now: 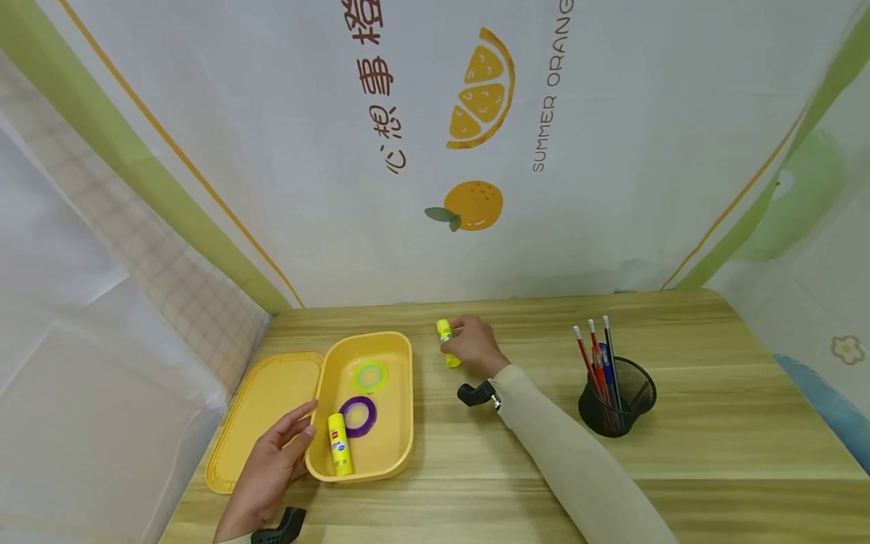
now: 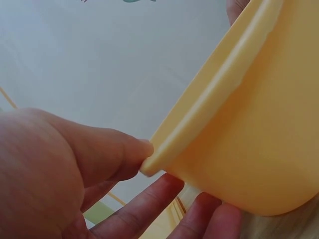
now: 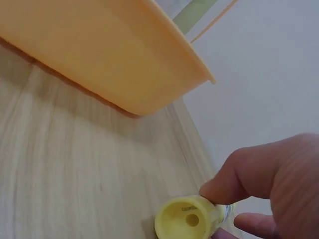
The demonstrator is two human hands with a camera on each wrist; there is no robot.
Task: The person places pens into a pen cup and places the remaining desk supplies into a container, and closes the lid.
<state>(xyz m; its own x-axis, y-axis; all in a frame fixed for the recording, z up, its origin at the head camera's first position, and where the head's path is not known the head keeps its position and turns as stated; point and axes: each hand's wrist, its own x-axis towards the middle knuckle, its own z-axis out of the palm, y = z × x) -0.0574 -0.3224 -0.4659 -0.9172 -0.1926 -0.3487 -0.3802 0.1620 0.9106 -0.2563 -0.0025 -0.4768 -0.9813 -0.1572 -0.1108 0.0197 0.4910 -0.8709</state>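
My left hand holds the rim of a yellow plastic box at its near left side. In the left wrist view the thumb is on the rim and the other fingers are below it, against the outer wall. Inside the box lie a yellow glue stick, a purple ring-shaped roll and a lime-green one. To the right of the box, my right hand pinches another yellow glue stick. Its hollow end faces the right wrist camera, close above or on the tabletop.
Left of the box lies its flat yellow lid, partly behind my left hand. A black mesh cup with several pencils and pens stands to the right. A white printed curtain hangs behind the wooden table.
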